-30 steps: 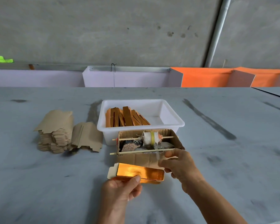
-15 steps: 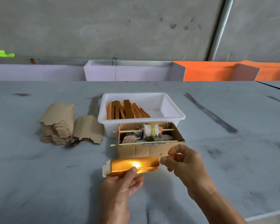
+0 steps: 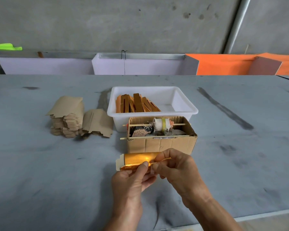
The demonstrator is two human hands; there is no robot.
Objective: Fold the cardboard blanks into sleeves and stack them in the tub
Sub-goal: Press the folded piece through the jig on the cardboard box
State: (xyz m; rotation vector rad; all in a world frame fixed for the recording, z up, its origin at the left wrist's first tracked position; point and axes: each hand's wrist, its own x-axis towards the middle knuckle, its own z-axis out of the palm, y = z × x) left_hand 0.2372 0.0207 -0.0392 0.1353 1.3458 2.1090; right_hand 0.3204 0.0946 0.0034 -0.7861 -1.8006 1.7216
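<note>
Cardboard box [image 3: 160, 145] btwn hands & tub [image 3: 193, 110].

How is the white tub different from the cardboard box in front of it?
The white tub is smooth plastic with a rolled rim; the cardboard box is brown, creased and open-topped. The tub holds folded gold sleeves leaning on its left side, with its right side bare; the box holds a white spool on a thin stick laid across its top. The tub looks wider. Both stand upright on the grey table.

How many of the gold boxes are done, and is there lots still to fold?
A leaning row of folded sleeves already fills the left half of the white tub. Both the left hand and right hand grip one gold blank. A tall pile of flat blanks waits.
</note>
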